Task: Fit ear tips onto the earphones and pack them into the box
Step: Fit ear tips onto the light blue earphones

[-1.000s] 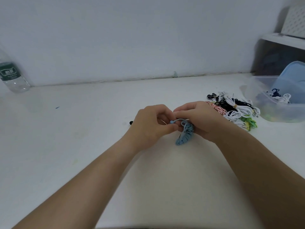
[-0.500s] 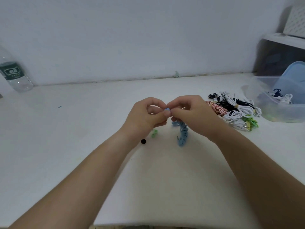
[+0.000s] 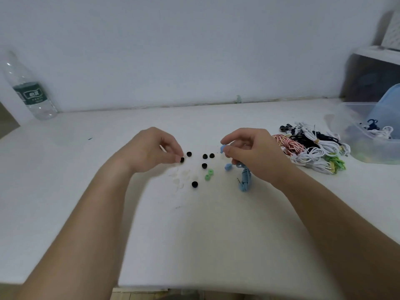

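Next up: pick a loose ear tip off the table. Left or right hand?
Left, likely. The left hand has its fingertips at a black ear tip among the loose ones; the right hand is occupied, its grip pinching the blue earphones.

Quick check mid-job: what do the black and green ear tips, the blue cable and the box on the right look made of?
Black ear tips: probably soft silicone or rubber; matte rounded domes. Green ear tips: likely the same, slightly translucent, open bores. Blue cable: coiled bundle, flexible plastic jacket by its look; texture too blurred to tell. Box: clear rigid plastic; contents show through the wall.
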Demonstrator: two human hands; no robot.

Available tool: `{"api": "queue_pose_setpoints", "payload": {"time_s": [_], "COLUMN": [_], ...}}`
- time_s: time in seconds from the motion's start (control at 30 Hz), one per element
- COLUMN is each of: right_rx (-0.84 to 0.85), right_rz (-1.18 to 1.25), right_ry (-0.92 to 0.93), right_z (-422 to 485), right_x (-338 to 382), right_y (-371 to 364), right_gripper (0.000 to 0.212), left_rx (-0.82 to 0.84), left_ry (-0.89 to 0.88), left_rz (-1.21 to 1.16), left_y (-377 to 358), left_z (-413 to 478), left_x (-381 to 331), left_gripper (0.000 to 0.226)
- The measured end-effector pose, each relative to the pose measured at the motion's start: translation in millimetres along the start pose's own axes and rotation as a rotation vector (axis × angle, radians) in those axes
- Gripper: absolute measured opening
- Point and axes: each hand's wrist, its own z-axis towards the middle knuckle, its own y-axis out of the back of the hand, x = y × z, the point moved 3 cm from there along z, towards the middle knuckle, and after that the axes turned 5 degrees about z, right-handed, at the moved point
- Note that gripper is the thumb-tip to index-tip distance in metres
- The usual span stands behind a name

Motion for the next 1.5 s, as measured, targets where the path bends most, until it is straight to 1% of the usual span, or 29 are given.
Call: {"api": "queue_pose_setpoints", "payload": {"time_s": [0.07,0.2,0.4,0.6,0.73,0.83,0.93,1.03,1.1,1.2,1.37,1.5], "right_rx": [0.000,0.011,0.014,0.016,0.015,0.010,0.010,0.018,0.018,0.031,0.092,0.118], "right_rz": [0.012,-0.004,-0.030,-0.043,-0.035,0.016,0.079,0.095,0.089,0.120,0.230,0.287], "right_ry": [-0.012,-0.021,-0.023,-0.016,-0.019,-0.043,-0.060,-0.057,-0.052,-0.054,-0.015,0.010], "right_z": [0.5,2.0,2.5,4.0,3.2,2.6,2.1,1.6,1.7,1.2,-0.4,-1.6], "right_x": [-1.4,-4.1,-7.7,-7.2,-6.1,-5.0,-4.0,-3.2,-3.2,-2.6,3.3,5.9], "right_y": [-2.6,-6.1,-7.3,-8.4,-8.0,-7.0,-5.8,-3.9,-2.6,-1.6,-2.9,-2.5], "right_gripper": [0.011,0.012,0.015,0.013,0.012,0.010,0.007,0.008,0.010,0.012,0.014,0.016], "left_rx": [0.045,0.078,0.104,0.116,0.076,0.021,-0.021,0.048,0.090,0.107,0.077,0.042], "left_ry": [-0.010,0.001,0.022,0.003,-0.030,-0.028,-0.018,-0.035,-0.060,-0.080,-0.066,-0.051], "left_rz": [0.041,0.079,0.071,0.020,-0.073,-0.208,-0.483,-0.812,-0.924,-0.968,-0.987,-0.936], "left_y": [-4.4,-17.0,-25.0,-23.5,-18.7,-14.8,-14.1,-18.0,-20.2,-22.4,-29.5,-36.4], "left_z": [0.7,4.3,7.0,4.8,3.2,2.2,2.4,2.8,3.4,4.6,6.6,7.9], "left_x": [-1.1,-6.9,-9.0,-10.8,-11.9,-13.2,-18.5,-25.3,-27.5,-27.6,-31.7,-35.4], "left_gripper": [0.012,0.008,0.009,0.012,0.015,0.015,0.016,0.016,0.018,0.019,0.023,0.022]}}
